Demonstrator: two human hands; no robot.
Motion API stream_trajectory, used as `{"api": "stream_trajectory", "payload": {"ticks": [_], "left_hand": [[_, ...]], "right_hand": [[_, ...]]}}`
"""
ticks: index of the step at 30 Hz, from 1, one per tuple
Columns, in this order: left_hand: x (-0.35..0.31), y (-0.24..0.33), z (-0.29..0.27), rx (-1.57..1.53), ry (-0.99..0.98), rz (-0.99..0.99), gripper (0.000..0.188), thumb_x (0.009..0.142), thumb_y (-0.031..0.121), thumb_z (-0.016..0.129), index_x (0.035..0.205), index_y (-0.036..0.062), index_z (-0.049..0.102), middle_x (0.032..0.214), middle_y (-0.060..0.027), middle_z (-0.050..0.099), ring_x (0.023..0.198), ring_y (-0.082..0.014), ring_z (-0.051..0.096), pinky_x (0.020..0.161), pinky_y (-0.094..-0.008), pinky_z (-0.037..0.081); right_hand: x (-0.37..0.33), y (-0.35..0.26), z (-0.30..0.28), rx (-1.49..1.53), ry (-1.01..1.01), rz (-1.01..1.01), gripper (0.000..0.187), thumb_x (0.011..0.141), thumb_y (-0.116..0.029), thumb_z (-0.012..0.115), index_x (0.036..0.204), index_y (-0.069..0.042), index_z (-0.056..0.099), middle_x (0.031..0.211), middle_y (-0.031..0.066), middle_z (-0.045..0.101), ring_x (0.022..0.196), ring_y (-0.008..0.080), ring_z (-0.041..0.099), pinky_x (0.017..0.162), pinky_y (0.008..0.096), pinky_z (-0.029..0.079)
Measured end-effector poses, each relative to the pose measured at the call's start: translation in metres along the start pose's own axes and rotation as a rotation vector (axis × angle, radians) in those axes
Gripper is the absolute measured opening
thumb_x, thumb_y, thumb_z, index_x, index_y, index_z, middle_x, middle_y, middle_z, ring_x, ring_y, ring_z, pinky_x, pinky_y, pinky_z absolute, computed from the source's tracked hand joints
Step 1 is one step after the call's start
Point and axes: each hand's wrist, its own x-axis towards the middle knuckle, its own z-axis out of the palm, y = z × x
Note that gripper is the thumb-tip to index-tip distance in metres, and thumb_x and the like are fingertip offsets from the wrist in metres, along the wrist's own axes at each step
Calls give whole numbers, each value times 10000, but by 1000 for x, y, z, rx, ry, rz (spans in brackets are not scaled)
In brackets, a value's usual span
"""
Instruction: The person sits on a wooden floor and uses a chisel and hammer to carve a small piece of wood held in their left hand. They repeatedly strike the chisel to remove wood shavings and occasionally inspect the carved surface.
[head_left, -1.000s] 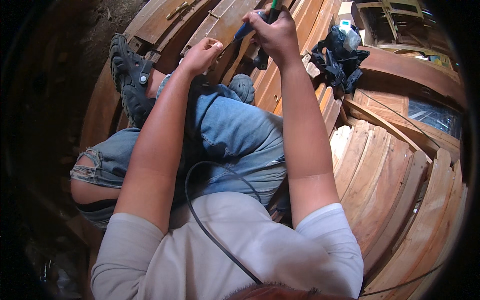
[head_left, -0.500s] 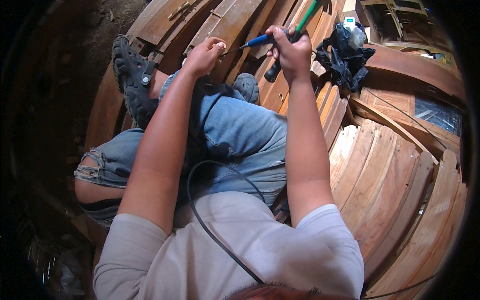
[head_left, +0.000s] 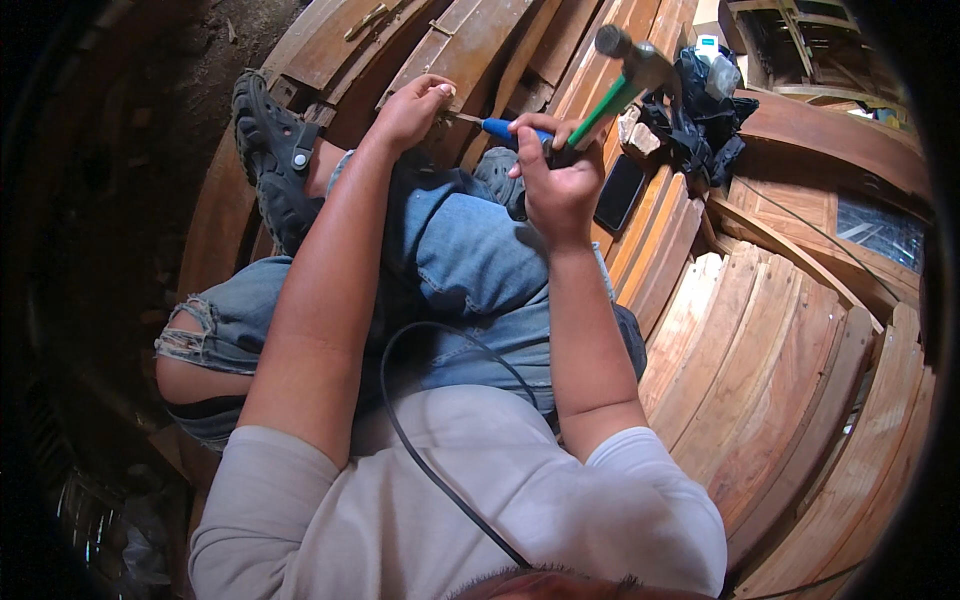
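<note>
My right hand [head_left: 562,185] is closed round two tools at once. One is a claw hammer [head_left: 608,102] with a green shaft, its metal head raised up and to the right. The other looks like a screwdriver [head_left: 500,130], with a blue handle and a thin shaft pointing left to my left hand [head_left: 408,115]. That hand is closed in a pinch beside the shaft's tip, above the wooden pieces. Whatever its fingers hold is hidden. Below both hands are my legs in torn blue jeans [head_left: 470,245] and a dark clog [head_left: 272,165].
Long wooden boards [head_left: 460,45] lie ahead, with a black phone [head_left: 621,192] on them at the right. Beyond it sits a black plastic bag [head_left: 690,120]. Stacked planks [head_left: 750,350] fill the right side. A black cable [head_left: 400,425] loops over my lap.
My right hand has come down and slightly left, turning the hammer so its head now shows. The phone has come into view. My left hand has stayed almost in place.
</note>
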Motion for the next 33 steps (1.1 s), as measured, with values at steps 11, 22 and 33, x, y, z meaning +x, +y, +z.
{"api": "stream_trajectory", "payload": {"ticks": [11,22,33], "left_hand": [[-5,8,1,-133,-59,-76,361,1070,329,680,1298,54,722,1216,-54,730,1129,-139,632,1001,-308,488],[-6,12,2,-64,-20,-123,400,1011,378,726,1274,78,758,1208,-100,782,1108,-202,720,974,-354,558],[-9,20,4,-34,-13,-113,426,1015,379,719,1271,40,744,1196,-91,769,1110,-178,696,998,-346,538]], "right_hand": [[93,-18,3,-40,-160,71,237,1011,-188,745,1065,-29,578,968,99,788,773,110,745,538,247,571],[65,-26,16,-181,-29,69,236,1012,-174,754,1044,-31,569,974,108,789,759,124,738,565,253,578],[59,4,-31,5,209,51,177,1056,-133,697,986,-27,574,969,151,773,566,89,605,496,256,534]]}}
